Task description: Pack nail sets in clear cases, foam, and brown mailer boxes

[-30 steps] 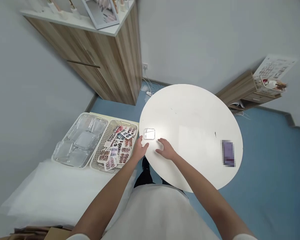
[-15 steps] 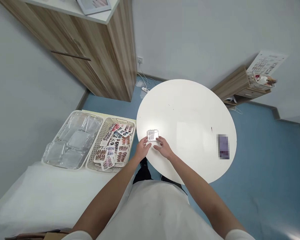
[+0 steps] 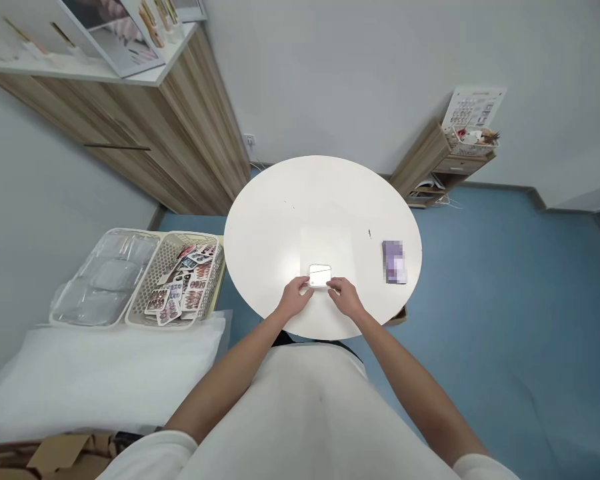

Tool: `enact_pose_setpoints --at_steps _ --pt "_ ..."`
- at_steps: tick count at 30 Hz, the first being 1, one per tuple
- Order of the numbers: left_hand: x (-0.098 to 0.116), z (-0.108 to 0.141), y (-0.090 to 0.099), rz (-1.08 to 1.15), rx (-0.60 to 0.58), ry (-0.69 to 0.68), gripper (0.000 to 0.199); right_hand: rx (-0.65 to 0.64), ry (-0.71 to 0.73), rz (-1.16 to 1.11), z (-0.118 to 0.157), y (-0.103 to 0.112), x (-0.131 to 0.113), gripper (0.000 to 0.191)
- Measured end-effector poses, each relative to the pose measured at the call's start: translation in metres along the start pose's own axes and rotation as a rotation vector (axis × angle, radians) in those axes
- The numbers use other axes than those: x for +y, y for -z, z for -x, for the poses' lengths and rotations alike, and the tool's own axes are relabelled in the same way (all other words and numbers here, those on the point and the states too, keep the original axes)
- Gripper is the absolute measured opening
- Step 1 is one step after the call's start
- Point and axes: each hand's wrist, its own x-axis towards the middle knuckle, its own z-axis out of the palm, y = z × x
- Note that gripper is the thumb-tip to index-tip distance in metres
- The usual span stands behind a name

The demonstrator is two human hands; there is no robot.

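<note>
A small clear plastic box (image 3: 321,275) with rounded corners is at the near part of the round white table (image 3: 275,240). Glare covers its top, crossed by a dark slanting line, so the contents do not show. My left hand (image 3: 296,297) grips its left edge with thumb and fingers. On the opposite edge, the fingertips of my right hand (image 3: 345,296) hold it too. Whether the box touches the tabletop or is slightly raised, I cannot tell.
Left of the table, a pale basket (image 3: 139,293) holds several cards of press-on nails. Beside it stands a tray of clear plastic packages (image 3: 105,280). A blurred purple item (image 3: 394,261) lies on the table's right side. A wooden cabinet (image 3: 180,133) rises behind, left.
My view has swung left and the body has moved closer to the table's middle. Both hands have carried the box along; the nails visible inside before are now hidden by glare.
</note>
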Motion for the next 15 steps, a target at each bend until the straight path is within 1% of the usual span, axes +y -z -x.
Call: enact_pose_setpoints --at_steps 3,6,10,13,15 --pt "0.001 0.016 -0.027 -0.094 -0.035 -0.016 0.035 0.002 -0.008 -0.023 0.020 0.011 0.029 0.026" --pt "-0.001 0.030 -0.043 -0.174 -0.041 -0.003 0.034 -0.026 0.006 -0.009 0.033 0.010 0.048 0.027" --pt "-0.002 0.042 -0.051 -0.280 -0.055 0.029 0.035 -0.082 0.024 0.036 0.043 0.005 0.058 0.031" --pt "-0.002 0.049 -0.052 -0.355 -0.082 0.045 0.037 -0.129 0.043 0.075 0.047 0.002 0.060 0.034" --pt "-0.004 0.053 -0.052 -0.424 -0.088 0.021 0.039 -0.124 0.049 0.105 0.049 0.001 0.062 0.036"
